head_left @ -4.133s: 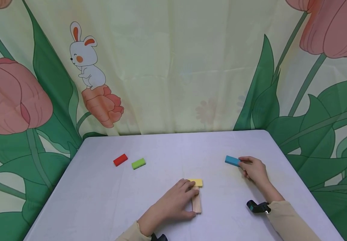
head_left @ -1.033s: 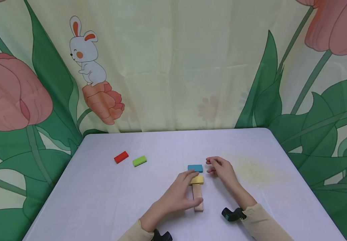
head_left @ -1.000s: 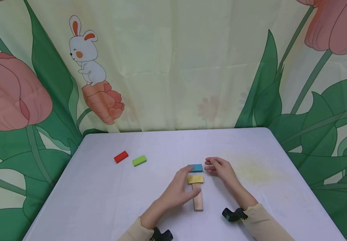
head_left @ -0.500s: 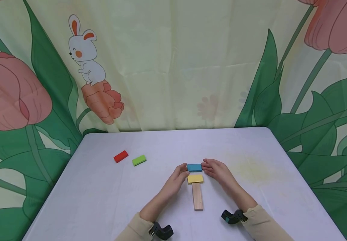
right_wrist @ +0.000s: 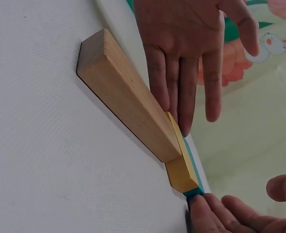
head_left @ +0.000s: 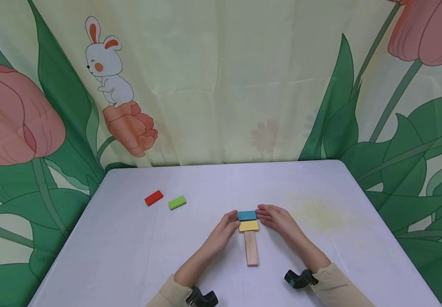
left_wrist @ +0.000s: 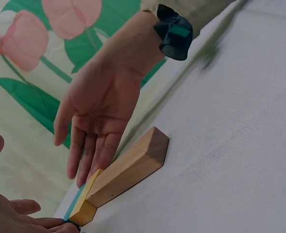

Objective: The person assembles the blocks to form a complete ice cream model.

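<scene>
A blue block [head_left: 247, 215] lies flat on the table against the far side of a yellow block [head_left: 249, 226]. Behind my own body's side of these, a long plain wooden block [head_left: 251, 248] meets the yellow one's near edge, forming a stem. My left hand [head_left: 221, 231] touches the blue block's left end with straight fingertips. At the opposite end, my right hand [head_left: 279, 221] has extended fingers right against the block. The right wrist view shows the left hand [right_wrist: 181, 58] palm-on with straight fingers; the left wrist view shows the right hand [left_wrist: 101, 107] likewise.
A red block [head_left: 154, 198] and a green block [head_left: 177, 202] lie apart on the white-covered table [head_left: 128, 256], toward the far left. A curtain [head_left: 221, 85] printed with tulips and a rabbit hangs behind the table. Black cameras sit on both wrists.
The right hand brought the blue block from the right and let it go beyond the yellow one. Both hands then moved to its ends, and the gap to the yellow block closed.
</scene>
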Tool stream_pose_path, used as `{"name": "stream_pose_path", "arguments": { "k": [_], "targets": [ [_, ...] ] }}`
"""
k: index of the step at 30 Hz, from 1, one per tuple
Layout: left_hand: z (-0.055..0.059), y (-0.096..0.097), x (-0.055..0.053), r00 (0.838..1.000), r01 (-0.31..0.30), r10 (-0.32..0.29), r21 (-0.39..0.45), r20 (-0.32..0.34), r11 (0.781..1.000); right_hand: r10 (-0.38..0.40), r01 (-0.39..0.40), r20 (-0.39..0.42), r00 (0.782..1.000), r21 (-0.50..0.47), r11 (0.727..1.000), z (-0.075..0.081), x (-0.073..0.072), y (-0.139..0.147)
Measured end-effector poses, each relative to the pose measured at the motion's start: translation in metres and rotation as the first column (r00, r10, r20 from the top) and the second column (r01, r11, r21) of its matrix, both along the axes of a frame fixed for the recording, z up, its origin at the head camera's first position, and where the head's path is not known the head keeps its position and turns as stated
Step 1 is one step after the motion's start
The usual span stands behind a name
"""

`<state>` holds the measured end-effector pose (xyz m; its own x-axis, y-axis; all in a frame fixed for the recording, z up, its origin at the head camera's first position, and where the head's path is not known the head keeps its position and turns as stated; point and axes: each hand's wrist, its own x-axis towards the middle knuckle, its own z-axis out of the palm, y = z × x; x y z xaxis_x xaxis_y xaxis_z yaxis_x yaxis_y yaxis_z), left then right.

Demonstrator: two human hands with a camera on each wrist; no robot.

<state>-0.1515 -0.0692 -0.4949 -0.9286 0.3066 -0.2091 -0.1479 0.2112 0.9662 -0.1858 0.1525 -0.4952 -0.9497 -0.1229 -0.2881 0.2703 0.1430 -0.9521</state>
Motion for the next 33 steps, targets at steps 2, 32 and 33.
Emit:
{"name": "stream_pose_path", "arguments": {
  "k": [2,32,33],
  "targets": [
    [0.000,-0.001,0.001,1.000,0.004,-0.004,0.002,0.006,1.000,0.001,-0.001,-0.005,1.000,0.007,1.000,-0.001,0.002,0.000],
    [0.001,-0.035,0.003,0.994,0.067,-0.080,-0.163,-0.079,0.984,0.346,-0.133,-0.324,0.881,0.531,0.837,0.003,0.027,-0.005],
    [0.000,-0.037,0.003,0.993,0.062,-0.077,-0.171,-0.084,0.983,0.396,-0.156,-0.337,0.854,0.561,0.813,0.002,0.028,-0.004]
  ]
}}
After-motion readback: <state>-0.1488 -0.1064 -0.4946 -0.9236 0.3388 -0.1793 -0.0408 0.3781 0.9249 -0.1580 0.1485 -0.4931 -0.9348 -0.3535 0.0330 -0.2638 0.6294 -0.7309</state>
